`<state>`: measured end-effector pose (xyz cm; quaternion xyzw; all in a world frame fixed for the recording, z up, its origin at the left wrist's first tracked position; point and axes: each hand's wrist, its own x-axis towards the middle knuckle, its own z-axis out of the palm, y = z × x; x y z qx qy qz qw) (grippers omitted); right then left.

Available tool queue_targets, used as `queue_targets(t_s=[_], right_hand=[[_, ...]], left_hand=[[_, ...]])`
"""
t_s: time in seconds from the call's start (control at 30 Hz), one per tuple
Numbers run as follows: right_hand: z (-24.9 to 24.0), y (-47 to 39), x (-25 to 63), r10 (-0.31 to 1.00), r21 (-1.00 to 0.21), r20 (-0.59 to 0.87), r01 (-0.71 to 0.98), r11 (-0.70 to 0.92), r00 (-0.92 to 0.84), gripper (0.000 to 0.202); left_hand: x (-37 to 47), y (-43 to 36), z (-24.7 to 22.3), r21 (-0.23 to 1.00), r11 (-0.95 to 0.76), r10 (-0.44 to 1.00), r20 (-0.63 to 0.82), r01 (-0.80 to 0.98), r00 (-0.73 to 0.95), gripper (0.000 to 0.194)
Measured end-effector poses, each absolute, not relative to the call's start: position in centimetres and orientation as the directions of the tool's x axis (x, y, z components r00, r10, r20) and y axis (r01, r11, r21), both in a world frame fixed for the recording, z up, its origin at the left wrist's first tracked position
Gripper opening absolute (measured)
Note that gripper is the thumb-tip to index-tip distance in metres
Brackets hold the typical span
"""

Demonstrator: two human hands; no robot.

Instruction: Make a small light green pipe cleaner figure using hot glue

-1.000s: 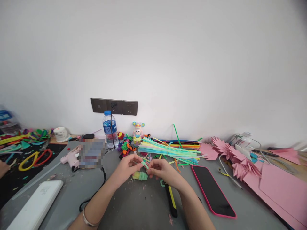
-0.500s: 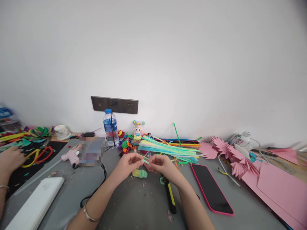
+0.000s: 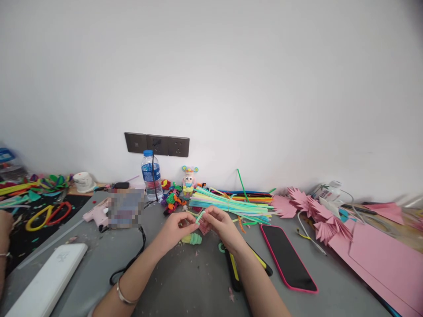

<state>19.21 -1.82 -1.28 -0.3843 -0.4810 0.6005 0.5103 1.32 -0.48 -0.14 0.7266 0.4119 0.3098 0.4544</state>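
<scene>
Between my fingertips is a short pale green pipe cleaner (image 3: 199, 217), pinched by both hands above the grey table. My left hand (image 3: 179, 226) grips its lower end, and my right hand (image 3: 218, 223) holds the upper end, tilted up to the right. Just below them lies a yellow and mint-green coiled pipe-cleaner piece (image 3: 191, 239). Pliers with black and yellow handles (image 3: 234, 268) lie partly hidden under my right forearm. Behind the hands rests a bundle of pastel pipe cleaners (image 3: 231, 204), beside a small figurine (image 3: 188, 181).
A phone (image 3: 289, 259) and folded pink paper (image 3: 333, 224) lie to the right. On the left are a water bottle (image 3: 151, 176), a pink glue gun (image 3: 97, 215), a white box-like device (image 3: 49, 279) and scissors (image 3: 49, 216). Another person's hand (image 3: 5, 233) shows at the left edge.
The pipe cleaner has turned more upright as my right hand rose slightly and shifted left. More of the pliers shows. The other person's hand has drawn back toward the left edge.
</scene>
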Motion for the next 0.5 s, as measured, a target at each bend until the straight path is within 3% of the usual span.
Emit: queue_targets(t_s=[0.13,0.3,0.5], right_hand=[[-1.0,-1.9,19.5,0.993,-0.969,0.045,-0.247,0.016,-0.111,0.032],[-0.8,-1.5,20.5,0.998,-0.959,0.062,-0.278,0.052,-0.027,0.031],[-0.7,-1.3,20.6,0.997,-0.925,0.040,-0.376,0.060,0.060,0.032]], left_hand=[[0.6,-0.3,-0.1,0.853,-0.294,0.875,0.058,0.432,0.481,0.022],[-0.6,0.1,-0.3,0.805,-0.256,0.839,-0.090,0.536,0.536,0.028],[-1.1,0.6,-1.0,0.802,-0.200,0.810,-0.188,0.563,0.555,0.029]])
